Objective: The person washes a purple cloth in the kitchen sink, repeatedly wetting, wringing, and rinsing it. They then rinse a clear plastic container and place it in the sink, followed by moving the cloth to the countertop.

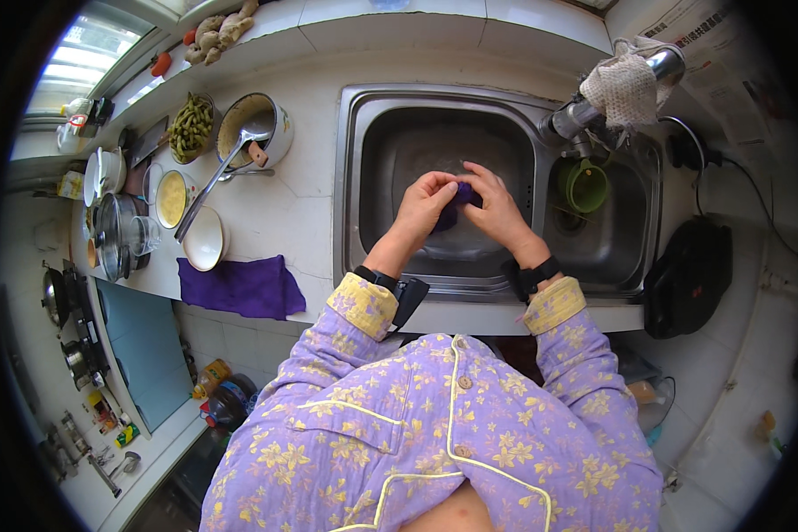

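Over the larger basin of a steel sink (pixel 372 153), my left hand (pixel 420 209) and my right hand (pixel 495 207) meet at the fingertips. Between them they grip a small dark purple cloth (pixel 464 194), part of which hangs below the fingers. My left thumb and forefinger pinch its left side, and my right fingers curl round its right side. The basin beneath seems to hold some water. A second purple cloth (pixel 239 286) lies folded at the counter's front edge, to the left, partly hanging over it.
A faucet wrapped in a rag (pixel 628 83) reaches over the smaller basin, where a green strainer (pixel 586 186) sits. Left on the counter stand an enamel pot (pixel 279 136) with a ladle (pixel 209 183), a white bowl (pixel 204 239) and a bowl of green pods (pixel 191 126). A black object (pixel 688 279) is at the right.
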The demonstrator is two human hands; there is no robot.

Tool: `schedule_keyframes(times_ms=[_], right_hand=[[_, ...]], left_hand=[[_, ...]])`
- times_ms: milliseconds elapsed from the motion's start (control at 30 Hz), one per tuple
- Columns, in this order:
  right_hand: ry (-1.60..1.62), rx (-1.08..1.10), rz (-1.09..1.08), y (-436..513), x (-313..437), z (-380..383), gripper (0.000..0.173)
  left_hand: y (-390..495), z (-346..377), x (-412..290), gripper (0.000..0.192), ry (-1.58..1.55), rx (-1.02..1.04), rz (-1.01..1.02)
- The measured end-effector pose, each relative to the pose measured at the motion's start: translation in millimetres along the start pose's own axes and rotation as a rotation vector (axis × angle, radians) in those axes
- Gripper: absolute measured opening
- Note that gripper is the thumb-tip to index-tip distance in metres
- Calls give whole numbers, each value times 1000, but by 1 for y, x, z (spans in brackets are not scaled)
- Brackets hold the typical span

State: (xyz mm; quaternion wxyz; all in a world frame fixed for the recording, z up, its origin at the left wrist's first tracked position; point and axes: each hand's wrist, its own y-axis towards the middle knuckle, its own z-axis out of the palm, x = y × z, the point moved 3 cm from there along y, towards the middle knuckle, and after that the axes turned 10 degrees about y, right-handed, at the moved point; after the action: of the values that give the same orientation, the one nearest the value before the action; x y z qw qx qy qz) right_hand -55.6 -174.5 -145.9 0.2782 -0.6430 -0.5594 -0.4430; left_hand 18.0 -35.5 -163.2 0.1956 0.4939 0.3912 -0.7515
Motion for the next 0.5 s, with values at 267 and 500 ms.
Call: schedule_keyframes(times_ms=[267,500], right_hand=[[240,3,232,1,-1,-47,14],[391,27,178,-4,12,-57,16]], left_hand=[[-15,-36,-53,30,557,76,17],[-16,-34,-58,30,898,108,152]])
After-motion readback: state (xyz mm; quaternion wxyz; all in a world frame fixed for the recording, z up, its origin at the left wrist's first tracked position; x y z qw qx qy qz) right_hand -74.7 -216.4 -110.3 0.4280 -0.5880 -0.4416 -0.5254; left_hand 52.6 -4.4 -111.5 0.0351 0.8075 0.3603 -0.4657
